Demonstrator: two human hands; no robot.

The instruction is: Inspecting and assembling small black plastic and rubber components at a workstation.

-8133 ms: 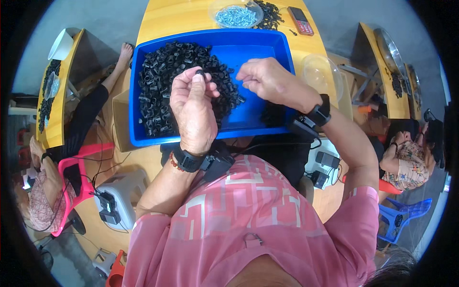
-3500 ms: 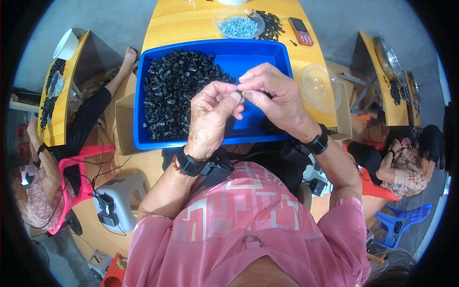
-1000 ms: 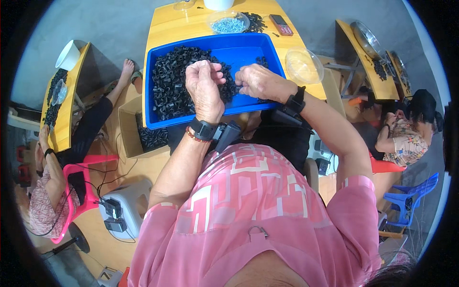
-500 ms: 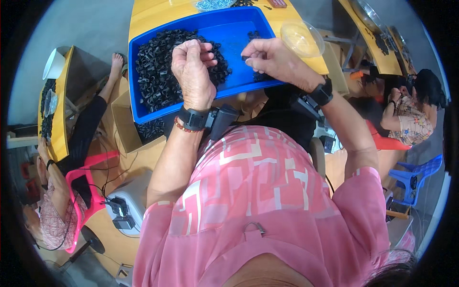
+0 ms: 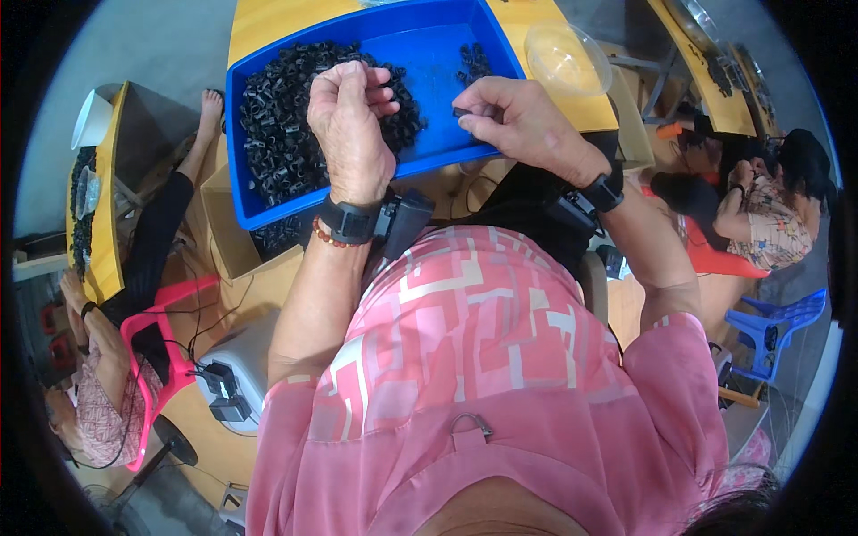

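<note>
A blue plastic tray holds a large heap of small black plastic clips or ring-like pieces on its left side. A smaller cluster of black pieces lies at its right end. My left hand is over the heap, palm turned up, with the thumb pressed to curled fingers; whatever is between them is hidden. Over the tray's near right edge, my right hand pinches a small black plastic piece between thumb and forefinger. The two hands are apart.
A clear plastic bowl stands on the yellow table right of the tray. Below the tray's left end is an open cardboard box with black pieces. Co-workers sit at yellow tables on both sides, near a pink chair and a blue chair.
The tray and table appear slightly higher and further left in the view. The black piece between my right thumb and forefinger shows more clearly. My left hand keeps nearly the same curled pose.
</note>
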